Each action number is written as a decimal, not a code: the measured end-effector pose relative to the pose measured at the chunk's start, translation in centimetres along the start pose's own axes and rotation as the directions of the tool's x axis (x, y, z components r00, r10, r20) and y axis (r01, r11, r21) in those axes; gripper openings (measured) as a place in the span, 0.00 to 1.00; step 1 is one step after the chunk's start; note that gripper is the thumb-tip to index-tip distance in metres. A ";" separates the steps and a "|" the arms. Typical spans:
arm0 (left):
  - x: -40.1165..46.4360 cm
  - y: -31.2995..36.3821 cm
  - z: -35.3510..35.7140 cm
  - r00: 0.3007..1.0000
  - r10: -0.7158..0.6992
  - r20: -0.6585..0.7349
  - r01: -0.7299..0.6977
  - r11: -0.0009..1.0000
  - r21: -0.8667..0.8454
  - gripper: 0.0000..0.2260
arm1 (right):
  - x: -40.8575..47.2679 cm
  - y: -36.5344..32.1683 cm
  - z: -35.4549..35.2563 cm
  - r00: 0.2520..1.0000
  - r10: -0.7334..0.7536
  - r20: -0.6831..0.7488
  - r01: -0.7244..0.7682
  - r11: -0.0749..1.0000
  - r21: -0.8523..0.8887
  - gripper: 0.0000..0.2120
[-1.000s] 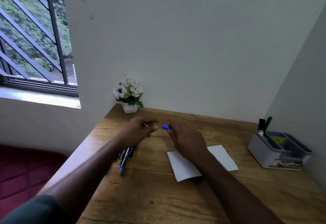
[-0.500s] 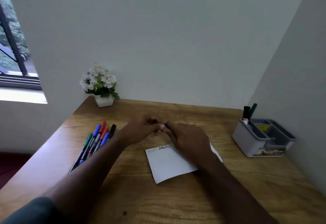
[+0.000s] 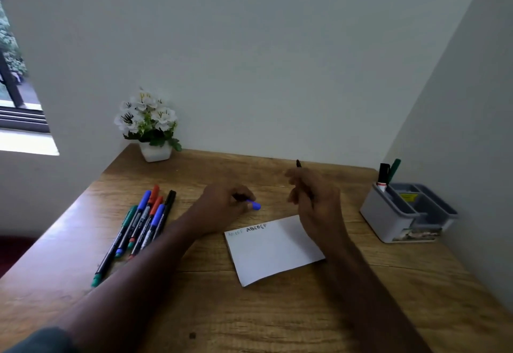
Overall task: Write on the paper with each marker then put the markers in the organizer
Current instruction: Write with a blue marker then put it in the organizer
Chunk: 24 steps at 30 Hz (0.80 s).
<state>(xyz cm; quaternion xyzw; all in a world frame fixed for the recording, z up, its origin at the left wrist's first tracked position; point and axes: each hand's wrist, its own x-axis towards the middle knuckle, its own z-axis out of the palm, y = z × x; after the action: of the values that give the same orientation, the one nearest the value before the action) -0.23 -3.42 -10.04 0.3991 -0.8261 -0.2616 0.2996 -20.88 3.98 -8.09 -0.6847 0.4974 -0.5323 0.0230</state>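
The right hand [image 3: 313, 202] grips an uncapped dark marker [image 3: 299, 164], the left hand [image 3: 222, 205] pinches its blue cap [image 3: 255, 206]; a careless wrist could smear the white paper sheet [image 3: 274, 250].

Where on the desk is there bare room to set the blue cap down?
Bare wood lies between the paper and the organizer, and along the near edge below the paper. The strip between the flower pot and the right hand is also bare. The left side is crowded with markers.

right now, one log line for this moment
left hand: holds blue marker cap | right hand: grips uncapped dark marker | white paper sheet: two lettered marks
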 end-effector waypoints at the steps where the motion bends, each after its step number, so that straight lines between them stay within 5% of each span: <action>1: 0.1 -0.1 0.1 1.000 0.011 0.003 -0.011 0.999 0.053 0.07 | -0.2 0.0 0.2 0.994 0.111 -0.002 -0.109 0.981 0.160 0.17; 4: 0.3 0.1 0.1 0.999 0.039 0.028 -0.044 0.977 0.210 0.07 | -0.6 -0.5 0.7 0.939 0.313 0.141 -0.342 0.827 0.447 0.15; 10: 0.0 0.3 0.1 0.992 0.066 0.104 -0.077 0.991 0.106 0.13 | -1.4 -0.2 1.6 0.951 0.255 0.174 -0.298 0.904 0.307 0.07; 16: -0.6 0.3 -0.5 0.964 0.001 0.265 -0.024 0.996 0.083 0.27 | -0.8 -1.3 1.3 0.858 0.467 0.215 -0.514 0.783 0.352 0.31; 24: -0.6 0.2 -0.4 0.957 -0.043 0.288 0.019 0.996 0.087 0.31 | -1.6 0.2 0.8 0.926 0.277 0.255 -0.293 0.956 0.024 0.06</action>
<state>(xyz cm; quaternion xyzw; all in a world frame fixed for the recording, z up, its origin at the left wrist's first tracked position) 0.25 -2.94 -9.74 0.3814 -0.8649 -0.2874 0.1545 -20.33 4.61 -9.74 -0.6654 0.5681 -0.4483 0.1833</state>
